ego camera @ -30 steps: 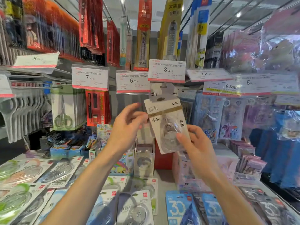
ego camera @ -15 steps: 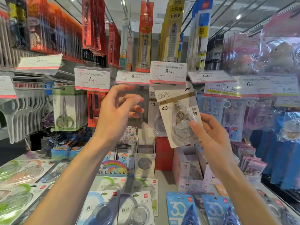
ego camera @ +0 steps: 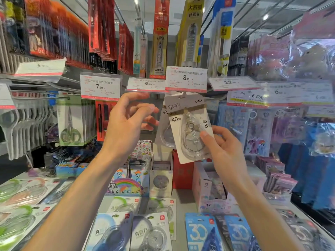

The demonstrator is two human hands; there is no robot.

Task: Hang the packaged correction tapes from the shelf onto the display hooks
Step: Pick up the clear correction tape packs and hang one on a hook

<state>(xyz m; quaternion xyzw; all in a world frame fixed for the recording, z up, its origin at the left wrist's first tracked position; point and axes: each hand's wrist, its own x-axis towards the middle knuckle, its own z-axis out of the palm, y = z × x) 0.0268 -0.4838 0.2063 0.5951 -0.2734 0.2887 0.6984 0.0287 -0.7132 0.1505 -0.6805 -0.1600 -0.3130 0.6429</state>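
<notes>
**A crowded stationery aisle, one card at the hook**

The setting is a shop aisle packed with hanging stationery, price tags strung across the middle of the frame and a grey shelf (ego camera: 181, 201) running along the bottom.

At centre frame, the white carded correction tape with its clear blister shell (ego camera: 190, 127) is held up tilted, its hang-hole tab just under the white 8.00 price tag (ego camera: 186, 79). The right hand (ego camera: 224, 149) pinches its lower right corner between thumb and fingers. The left hand (ego camera: 126, 120) hovers just left of it, fingers loosely curled around nothing.

The hook itself is hidden behind the price tag, so whether the tab is already threaded cannot be told. If it is not, letting go would drop the card onto the shelf. Held by one corner and tilted, it could also twist and miss the hook tip, or snag the identical card hanging behind it (ego camera: 165, 134).

More blister-packed correction tapes (ego camera: 150, 232) lie flat at lower centre. Carded scissors (ego camera: 70, 120) hang at the left; pastel sticker packs (ego camera: 257, 131) fill the right.
</notes>
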